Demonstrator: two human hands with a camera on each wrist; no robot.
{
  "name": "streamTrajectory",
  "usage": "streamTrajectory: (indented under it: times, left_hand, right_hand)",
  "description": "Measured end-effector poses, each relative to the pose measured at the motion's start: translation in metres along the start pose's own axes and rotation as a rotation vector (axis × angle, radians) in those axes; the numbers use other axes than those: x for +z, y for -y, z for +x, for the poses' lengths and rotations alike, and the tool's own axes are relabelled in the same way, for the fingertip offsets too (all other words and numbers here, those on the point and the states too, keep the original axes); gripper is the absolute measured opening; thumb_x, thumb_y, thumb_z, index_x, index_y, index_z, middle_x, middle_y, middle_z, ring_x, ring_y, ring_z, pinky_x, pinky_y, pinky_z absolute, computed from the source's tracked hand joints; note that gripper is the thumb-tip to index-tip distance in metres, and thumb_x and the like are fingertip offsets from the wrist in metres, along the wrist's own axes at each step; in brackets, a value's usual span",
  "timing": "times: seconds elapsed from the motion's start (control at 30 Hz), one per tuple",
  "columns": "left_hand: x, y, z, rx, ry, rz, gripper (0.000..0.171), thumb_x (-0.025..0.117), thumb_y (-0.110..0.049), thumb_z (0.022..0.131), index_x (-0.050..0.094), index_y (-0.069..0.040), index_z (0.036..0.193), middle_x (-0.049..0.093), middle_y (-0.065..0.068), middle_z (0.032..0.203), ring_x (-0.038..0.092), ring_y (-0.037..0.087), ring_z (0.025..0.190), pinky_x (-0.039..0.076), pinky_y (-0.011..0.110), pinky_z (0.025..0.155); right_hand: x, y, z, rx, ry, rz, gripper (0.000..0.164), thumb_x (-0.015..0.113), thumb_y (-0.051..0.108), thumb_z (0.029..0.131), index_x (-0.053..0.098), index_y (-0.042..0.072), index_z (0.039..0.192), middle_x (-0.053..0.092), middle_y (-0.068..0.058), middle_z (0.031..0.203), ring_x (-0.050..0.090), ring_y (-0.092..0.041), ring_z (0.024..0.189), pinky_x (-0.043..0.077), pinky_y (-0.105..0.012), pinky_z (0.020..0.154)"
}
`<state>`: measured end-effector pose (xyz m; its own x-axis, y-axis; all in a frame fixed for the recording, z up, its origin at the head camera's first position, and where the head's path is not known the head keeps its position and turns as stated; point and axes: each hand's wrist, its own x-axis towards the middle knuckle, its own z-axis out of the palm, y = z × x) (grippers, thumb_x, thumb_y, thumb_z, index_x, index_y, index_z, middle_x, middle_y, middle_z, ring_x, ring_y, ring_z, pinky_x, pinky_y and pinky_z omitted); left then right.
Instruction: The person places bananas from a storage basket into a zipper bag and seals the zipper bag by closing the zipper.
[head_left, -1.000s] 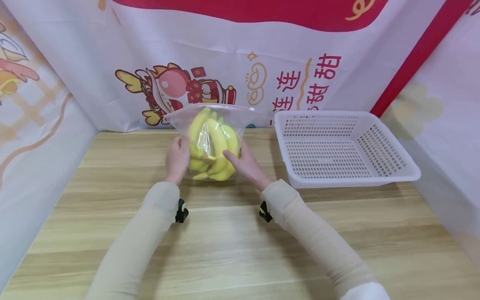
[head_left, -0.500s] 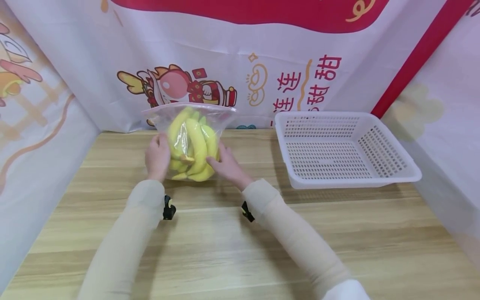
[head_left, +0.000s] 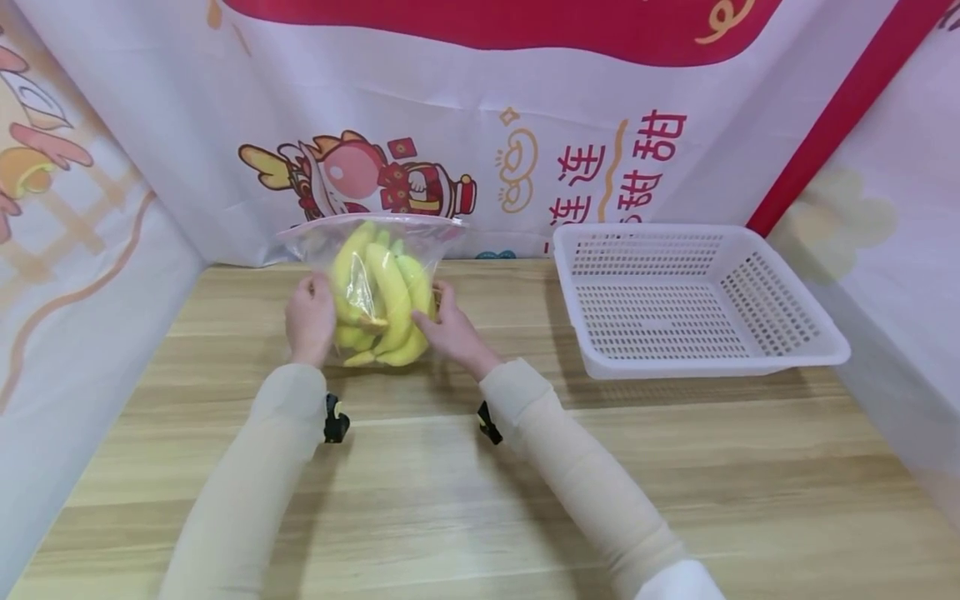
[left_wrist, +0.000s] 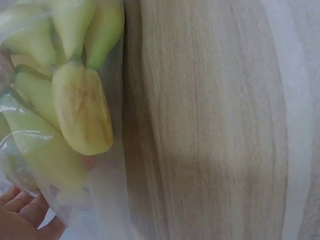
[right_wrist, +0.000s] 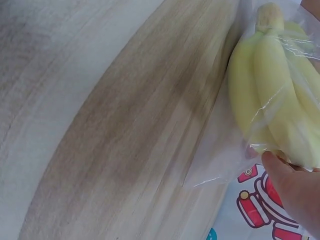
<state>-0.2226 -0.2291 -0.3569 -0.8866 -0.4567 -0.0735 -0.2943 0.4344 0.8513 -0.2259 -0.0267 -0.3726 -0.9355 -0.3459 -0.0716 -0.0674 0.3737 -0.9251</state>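
Note:
A clear zip bag [head_left: 311, 243] stands upright at the back left of the table, with yellow bananas [head_left: 392, 287] inside. At its left side my left hand [head_left: 310, 323] grips the plastic with curled fingers. My right hand [head_left: 453, 332] holds the right side, its thumb lying on the front over a banana. In the left wrist view, the fingers of the left hand [left_wrist: 25, 215] curl at the bag's edge beside the thick banana stem [left_wrist: 82, 110]. The right wrist view has the right hand's thumb [right_wrist: 280, 175] pressing the plastic over the bananas [right_wrist: 272, 85].
To the right of the bag, a white perforated plastic basket [head_left: 660, 325] sits on the wood-grain table [head_left: 450, 500]. Behind is a hanging white and red printed cloth [head_left: 480, 92]. Printed cloth also walls off the left and right sides.
Both hands have shifted left together with the bag of bananas, mostly in the first half second. The grip looks the same, and the basket has stayed in place.

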Motion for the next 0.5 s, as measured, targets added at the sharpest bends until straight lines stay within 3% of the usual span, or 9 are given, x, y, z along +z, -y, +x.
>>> streamTrajectory:
  times: [0.5]
  left_hand:
    - [0.0012,-0.008,-0.0012,-0.029,0.109,0.077,0.071,0.004,-0.052,0.098,0.027,-0.009,0.149,0.029,0.019,0.155,0.028,0.042,0.141,0.023,0.054,0.117]
  right_hand:
    - [-0.009,-0.0028,0.0022,-0.003,-0.019,-0.09,0.062,0.051,0.033,0.096,0.027,0.014,0.149,0.037,-0.013,0.153,0.037,-0.029,0.14,0.03,-0.044,0.117]
